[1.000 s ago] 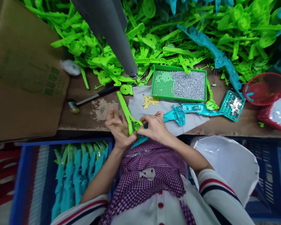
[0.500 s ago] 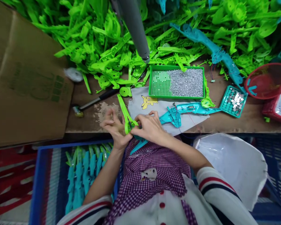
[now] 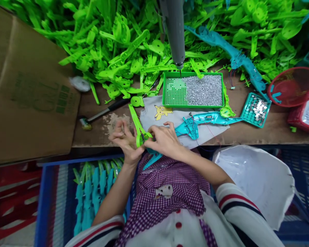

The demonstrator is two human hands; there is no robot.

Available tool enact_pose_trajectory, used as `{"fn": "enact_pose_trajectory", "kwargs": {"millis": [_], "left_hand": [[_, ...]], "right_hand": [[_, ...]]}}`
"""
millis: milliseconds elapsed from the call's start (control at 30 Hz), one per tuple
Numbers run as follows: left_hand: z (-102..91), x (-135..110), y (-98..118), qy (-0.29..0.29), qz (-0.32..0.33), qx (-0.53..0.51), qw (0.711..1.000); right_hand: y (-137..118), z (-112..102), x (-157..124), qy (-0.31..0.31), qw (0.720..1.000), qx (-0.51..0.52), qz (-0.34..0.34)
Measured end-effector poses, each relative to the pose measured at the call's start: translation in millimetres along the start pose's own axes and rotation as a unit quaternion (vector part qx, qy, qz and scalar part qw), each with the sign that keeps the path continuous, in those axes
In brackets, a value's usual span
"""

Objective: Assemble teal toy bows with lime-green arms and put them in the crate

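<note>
At the bench's front edge, my right hand (image 3: 166, 139) has its fingers closed on a lime-green plastic part (image 3: 135, 118) with a forked lower end. A teal plastic piece (image 3: 152, 160) sticks out below that hand over my apron; whether the two are joined is hidden. My left hand (image 3: 126, 140) is palm up with its fingers spread, its thumb against the green part's lower end. Just right of my right hand, a teal shell (image 3: 189, 128) with thin wires lies on a grey cloth (image 3: 154, 108).
A hanging electric screwdriver (image 3: 176, 37) has its tip over a green tray (image 3: 167, 103) of small screws. Green parts (image 3: 113, 51) are heaped behind. A hammer (image 3: 103, 111) and a carton (image 3: 33, 89) are left; a teal tray (image 3: 256, 109) of metal discs and a red basket (image 3: 280, 101) right.
The hanging screwdriver has swung to the right, and its tip is now above the screw tray's back edge. Both hands and the green part stay almost where they were.
</note>
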State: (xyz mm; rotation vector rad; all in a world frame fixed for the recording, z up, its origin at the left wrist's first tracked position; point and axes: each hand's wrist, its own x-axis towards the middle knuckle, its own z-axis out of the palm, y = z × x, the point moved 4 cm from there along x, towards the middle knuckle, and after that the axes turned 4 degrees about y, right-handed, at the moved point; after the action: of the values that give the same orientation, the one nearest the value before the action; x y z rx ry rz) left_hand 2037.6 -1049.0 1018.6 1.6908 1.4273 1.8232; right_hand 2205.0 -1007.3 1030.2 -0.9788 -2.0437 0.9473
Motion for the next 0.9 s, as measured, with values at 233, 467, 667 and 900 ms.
{"fn": "enact_pose_trajectory", "kwargs": {"millis": [233, 467, 667, 900], "left_hand": [[9.1, -1.4, 4.4, -0.024, 0.025, -0.018, 0.999], [6.0, -3.8, 0.0, -0.016, 0.021, -0.039, 0.999], [2.5, -3.8, -3.2, -0.016, 0.006, -0.023, 1.0], [3.4, -5.5, -2.3, 0.002, -0.028, 0.046, 0.999]], "right_hand": [[0.9, 0.3, -4.8, 0.014, 1.0, -0.024, -0.011], [0.5, 3.7, -8.3, 0.022, 0.999, -0.033, -0.026], [-4.1, 2.8, -7.3, -0.017, 0.998, -0.032, -0.042], [-2.7, 6.4, -6.3, -0.043, 0.996, -0.052, -0.05]]}}
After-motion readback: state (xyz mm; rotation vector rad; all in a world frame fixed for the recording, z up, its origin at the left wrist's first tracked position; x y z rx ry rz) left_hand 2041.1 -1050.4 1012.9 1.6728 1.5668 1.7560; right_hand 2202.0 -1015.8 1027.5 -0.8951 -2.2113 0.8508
